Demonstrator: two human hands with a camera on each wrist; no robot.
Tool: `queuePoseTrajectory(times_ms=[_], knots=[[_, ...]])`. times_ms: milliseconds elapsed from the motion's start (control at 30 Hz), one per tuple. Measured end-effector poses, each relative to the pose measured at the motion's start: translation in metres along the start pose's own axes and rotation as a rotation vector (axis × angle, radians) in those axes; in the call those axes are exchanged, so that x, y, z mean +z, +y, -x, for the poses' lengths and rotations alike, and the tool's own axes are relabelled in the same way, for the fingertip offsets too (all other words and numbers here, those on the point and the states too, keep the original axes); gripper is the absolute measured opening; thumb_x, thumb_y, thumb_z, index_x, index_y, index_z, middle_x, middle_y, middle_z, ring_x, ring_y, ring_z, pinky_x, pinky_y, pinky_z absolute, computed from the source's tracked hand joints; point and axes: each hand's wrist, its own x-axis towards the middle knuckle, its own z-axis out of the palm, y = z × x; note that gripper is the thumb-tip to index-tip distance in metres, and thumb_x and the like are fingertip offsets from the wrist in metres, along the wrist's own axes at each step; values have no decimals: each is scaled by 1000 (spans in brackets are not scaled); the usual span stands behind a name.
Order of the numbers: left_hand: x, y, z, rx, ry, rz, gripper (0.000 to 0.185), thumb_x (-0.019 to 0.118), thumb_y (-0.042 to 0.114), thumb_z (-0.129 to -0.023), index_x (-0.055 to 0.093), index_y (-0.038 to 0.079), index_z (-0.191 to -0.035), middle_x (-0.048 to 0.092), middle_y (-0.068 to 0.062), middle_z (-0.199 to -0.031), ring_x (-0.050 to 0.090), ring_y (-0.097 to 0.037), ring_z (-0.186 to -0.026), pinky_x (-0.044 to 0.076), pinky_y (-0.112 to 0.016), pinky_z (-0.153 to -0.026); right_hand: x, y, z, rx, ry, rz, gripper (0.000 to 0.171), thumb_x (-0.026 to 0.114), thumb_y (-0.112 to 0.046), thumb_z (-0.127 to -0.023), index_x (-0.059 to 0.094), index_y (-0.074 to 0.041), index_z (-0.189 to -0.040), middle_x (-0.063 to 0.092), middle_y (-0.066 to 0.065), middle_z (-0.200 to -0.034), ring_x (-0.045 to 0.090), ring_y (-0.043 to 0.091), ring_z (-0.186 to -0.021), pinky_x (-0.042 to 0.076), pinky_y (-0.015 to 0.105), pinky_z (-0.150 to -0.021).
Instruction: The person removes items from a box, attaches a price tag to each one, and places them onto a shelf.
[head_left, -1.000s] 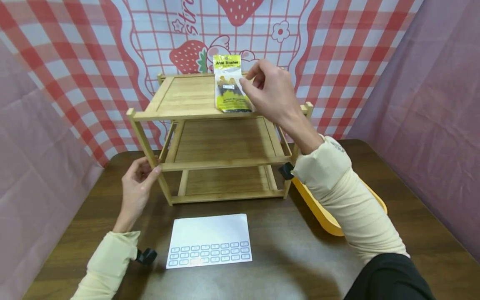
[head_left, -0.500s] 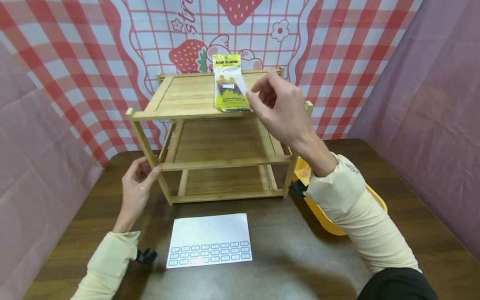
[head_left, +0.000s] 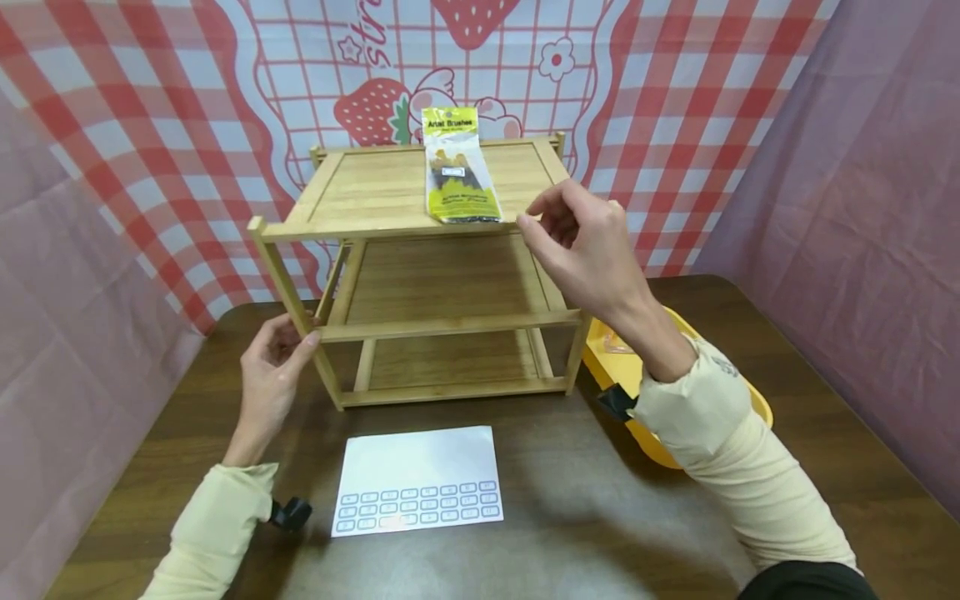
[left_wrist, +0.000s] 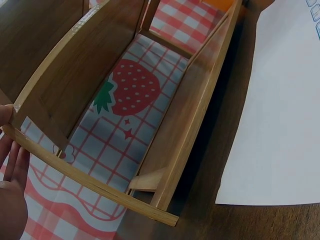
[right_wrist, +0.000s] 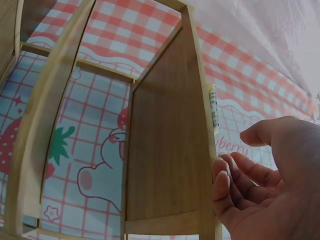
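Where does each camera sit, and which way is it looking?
Head: worn on the head, facing forward and down at the wooden shelf, brush packet and paper; left hand, right hand and sleeves show.
Left wrist: worn there, looking through the shelf at the strawberry cloth; part of the left hand shows.
Right wrist: worn there, also looking through the shelf; the right hand's fingers show.
Shared: both wrist views show shelf and cloth.

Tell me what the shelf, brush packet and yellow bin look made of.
Shelf: apparently wood or bamboo, smooth and pale, with faint grain showing.
Brush packet: probably glossy plastic film, given the whitish sheen below its yellow top.
Yellow bin: likely smooth molded plastic, going by its even color and rounded end.
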Motion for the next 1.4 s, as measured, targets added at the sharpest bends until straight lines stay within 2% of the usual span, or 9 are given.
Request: queuePoseTrajectory(times_ms=[233, 533, 767, 933, 1033, 1167, 1267, 1400], knots=[[0, 1, -1, -7, -4, -3, 30, 66, -16, -92, 58, -20, -122, 71, 3, -98, 62, -12, -87, 52, -19, -82, -2, 7, 13, 32, -7, -8, 12, 69, -7, -99, 65, 4, -102, 65, 8, -85, 54, 13, -70, 45, 21, -62], [-1, 1, -1, -5, -5, -11, 29, 66, -16, -92, 60, -18, -121, 72, 2, -100, 64, -12, -88, 53, -20, -82, -3, 16, 28, 20, -22, -21, 12, 71, -5, -97, 66, 4, -103, 67, 9, -87, 55, 13, -70, 46, 19, -62], [-2, 2, -2, 7, -20, -5, 29, 65, -17, -92, 62, -17, -121, 74, 0, -103, 65, -11, -89, 53, -21, -83, -6, 25, 42, 43, -45, -33, 10, 70, -3, -97, 66, 4, -103, 67, 8, -89, 56, 14, -71, 47, 18, -63], [-1, 3, 1, 13, 5, 34, 29, 64, -18, -91, 65, -14, -120, 75, -2, -104, 66, -11, -90, 53, -22, -84, -9, 32, 54, 53, -39, -53, 9, 70, -1, -97, 67, 4, -104, 65, 7, -86, 56, 14, -70, 47, 17, -63], [0, 3, 3, 25, 44, 71, 29, 66, -17, -90, 67, -11, -118, 73, -2, -103, 65, -13, -93, 52, -22, -86, -12, 37, 61, 63, -33, -63, 10, 70, 0, -97, 67, 4, -105, 66, 6, -85, 57, 13, -71, 48, 16, -63], [2, 5, 7, 73, 112, 166, 28, 66, -18, -88, 69, -9, -115, 71, -4, -101, 65, -16, -94, 53, -22, -86, -18, 43, 69, 85, -13, -83, 9, 70, 2, -96, 67, 5, -105, 66, 6, -85, 58, 11, -71, 49, 15, -65], [5, 8, 10, 146, 162, 255, 24, 65, -20, -87, 68, -13, -110, 72, -8, -100, 65, -16, -91, 53, -21, -82, -23, 46, 74, 110, 1, -94, 10, 69, 3, -96, 67, 5, -106, 66, 5, -86, 57, 11, -72, 48, 16, -65], [10, 14, 15, 224, 172, 301, 19, 64, -20, -87, 66, -18, -106, 73, -10, -96, 65, -15, -87, 53, -21, -78, -29, 52, 81, 140, 12, -96, 10, 68, 3, -97, 67, 5, -106, 65, 3, -87, 58, 10, -73, 48, 17, -66]])
